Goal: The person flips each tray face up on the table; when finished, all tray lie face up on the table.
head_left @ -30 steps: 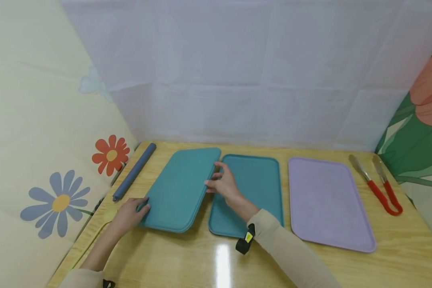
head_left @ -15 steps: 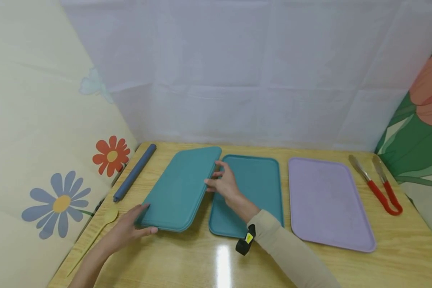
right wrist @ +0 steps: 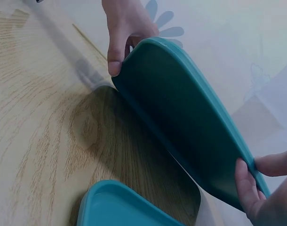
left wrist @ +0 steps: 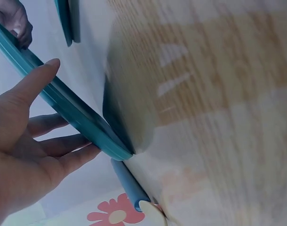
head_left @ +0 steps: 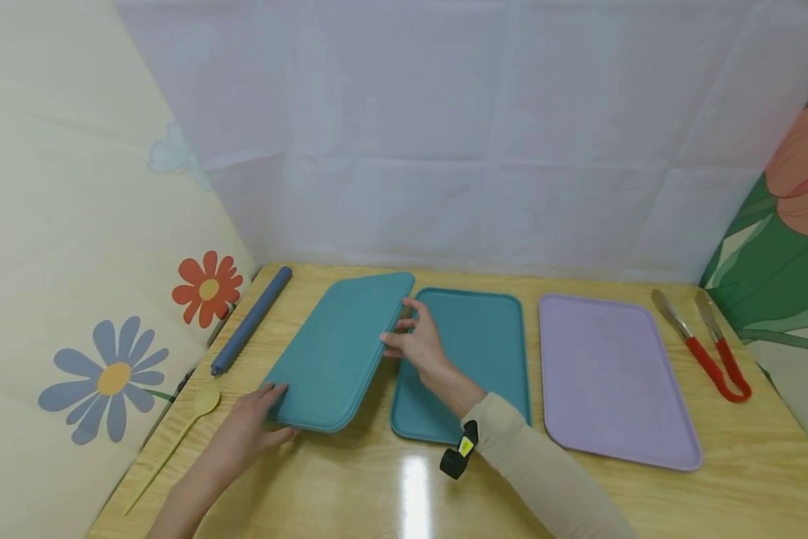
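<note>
A teal tray [head_left: 339, 352] is held tilted at the left of the table, right long side raised and left side low. In the right wrist view its hollow, shadowed face [right wrist: 167, 108] is turned toward the tabletop. My left hand [head_left: 248, 430] grips the near left corner; the left wrist view has the thumb [left wrist: 37, 82] on one side of the rim and fingers on the other. Up on the raised edge, my right hand [head_left: 418, 343] pinches the rim between thumb and fingers. A second teal tray [head_left: 474, 359] lies flat beneath the right forearm.
Right of the flat teal tray lies a purple tray [head_left: 615, 382]. Red-handled tongs [head_left: 714, 367] rest near the right table edge. Along the left edge are a dark blue rod [head_left: 251, 322] and a yellow spoon [head_left: 181, 434]. A white cloth [head_left: 444, 150] hangs behind.
My left hand has shifted its hold on the near left corner, moving nearer to me and uncovering the yellow spoon. The right hand stays on the rim; the tray has barely moved.
</note>
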Motion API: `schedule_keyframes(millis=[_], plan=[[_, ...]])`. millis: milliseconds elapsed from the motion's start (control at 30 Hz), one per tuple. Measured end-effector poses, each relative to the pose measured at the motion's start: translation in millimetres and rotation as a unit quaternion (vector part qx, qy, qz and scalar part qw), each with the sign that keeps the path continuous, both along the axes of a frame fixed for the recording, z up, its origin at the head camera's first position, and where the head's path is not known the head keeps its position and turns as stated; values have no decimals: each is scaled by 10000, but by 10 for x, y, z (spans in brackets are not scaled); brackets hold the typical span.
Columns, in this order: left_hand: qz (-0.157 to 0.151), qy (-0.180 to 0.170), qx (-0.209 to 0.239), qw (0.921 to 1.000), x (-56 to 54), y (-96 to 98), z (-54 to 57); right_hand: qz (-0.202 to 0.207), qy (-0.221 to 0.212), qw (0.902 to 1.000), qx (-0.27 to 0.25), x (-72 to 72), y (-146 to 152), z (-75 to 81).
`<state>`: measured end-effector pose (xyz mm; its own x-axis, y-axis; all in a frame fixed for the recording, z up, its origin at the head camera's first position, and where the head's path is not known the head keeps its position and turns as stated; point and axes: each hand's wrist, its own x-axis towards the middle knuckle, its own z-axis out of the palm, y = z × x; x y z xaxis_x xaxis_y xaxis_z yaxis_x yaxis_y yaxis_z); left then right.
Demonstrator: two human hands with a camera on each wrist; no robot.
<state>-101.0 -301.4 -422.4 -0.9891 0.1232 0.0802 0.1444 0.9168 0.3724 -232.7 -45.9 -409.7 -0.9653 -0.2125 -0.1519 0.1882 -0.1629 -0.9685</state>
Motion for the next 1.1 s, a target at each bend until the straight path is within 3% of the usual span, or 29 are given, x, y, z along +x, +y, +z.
schedule_keyframes(millis=[267, 567, 1100], plan=[[-228, 357, -391, 9983, 59, 149, 85, -27, -14, 10000, 28, 22, 10, 26], [-676, 1075, -652, 9898, 141, 365, 183, -29, -89, 10000, 16, 26, 10, 41], [-1186, 2238, -1227, 9596, 232, 571, 254, 65, -85, 9995, -281, 61, 29, 100]])
